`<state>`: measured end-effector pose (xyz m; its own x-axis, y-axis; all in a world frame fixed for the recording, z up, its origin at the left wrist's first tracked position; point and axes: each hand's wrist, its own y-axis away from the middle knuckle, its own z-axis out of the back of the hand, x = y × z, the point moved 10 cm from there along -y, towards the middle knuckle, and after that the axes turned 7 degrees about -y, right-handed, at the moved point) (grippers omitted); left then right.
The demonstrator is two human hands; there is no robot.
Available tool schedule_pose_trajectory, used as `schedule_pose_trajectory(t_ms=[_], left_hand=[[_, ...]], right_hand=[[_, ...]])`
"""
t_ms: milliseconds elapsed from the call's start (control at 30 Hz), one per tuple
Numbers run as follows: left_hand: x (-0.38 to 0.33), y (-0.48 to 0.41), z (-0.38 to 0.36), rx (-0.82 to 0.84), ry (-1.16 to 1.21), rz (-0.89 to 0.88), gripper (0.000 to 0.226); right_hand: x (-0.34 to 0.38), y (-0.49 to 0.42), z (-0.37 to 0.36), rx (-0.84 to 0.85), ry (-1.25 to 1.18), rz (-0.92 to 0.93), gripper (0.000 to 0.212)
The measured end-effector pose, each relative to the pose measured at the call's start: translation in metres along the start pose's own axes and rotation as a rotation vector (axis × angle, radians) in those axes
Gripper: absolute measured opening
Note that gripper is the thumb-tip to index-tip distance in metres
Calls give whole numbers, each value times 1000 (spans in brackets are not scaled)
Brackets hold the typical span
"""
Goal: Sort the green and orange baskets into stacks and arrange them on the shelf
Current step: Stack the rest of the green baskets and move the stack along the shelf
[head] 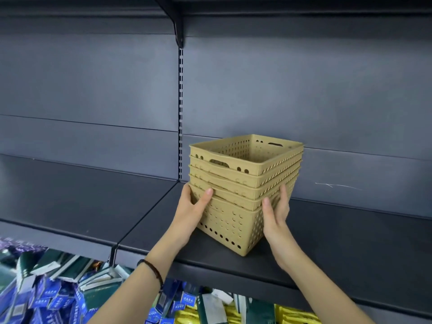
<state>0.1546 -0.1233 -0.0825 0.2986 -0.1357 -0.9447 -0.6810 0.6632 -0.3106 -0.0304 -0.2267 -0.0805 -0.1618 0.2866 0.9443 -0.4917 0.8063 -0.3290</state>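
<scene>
A stack of several nested tan-orange perforated baskets (243,190) stands on the dark shelf board (339,242), turned with one corner toward me. My left hand (194,209) grips the stack's left side, thumb on the front face. Pressed against the right side is my right hand (275,211), fingers pointing up along the wall. Both hands hold the lower baskets of the stack. No green basket is in view.
The shelf's slotted upright (180,113) runs down just left of the stack, where two shelf boards meet. A dark back panel (304,90) rises behind. Below the shelf lie many blue, green and yellow packets (58,298). Another shelf sits overhead.
</scene>
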Motion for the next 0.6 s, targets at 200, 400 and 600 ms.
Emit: schedule_pose_trajectory(t_ms=[200, 400, 600], left_hand=[[3, -5, 50, -3, 38, -34, 50], [21, -18, 162, -119, -20, -35, 58], [20, -35, 262, -249, -8, -82, 69]], right_hand=[[1, 10, -51, 0, 53, -5, 98], [1, 17, -140, 108, 134, 88, 76], [20, -3, -221, 153, 24, 159, 50]])
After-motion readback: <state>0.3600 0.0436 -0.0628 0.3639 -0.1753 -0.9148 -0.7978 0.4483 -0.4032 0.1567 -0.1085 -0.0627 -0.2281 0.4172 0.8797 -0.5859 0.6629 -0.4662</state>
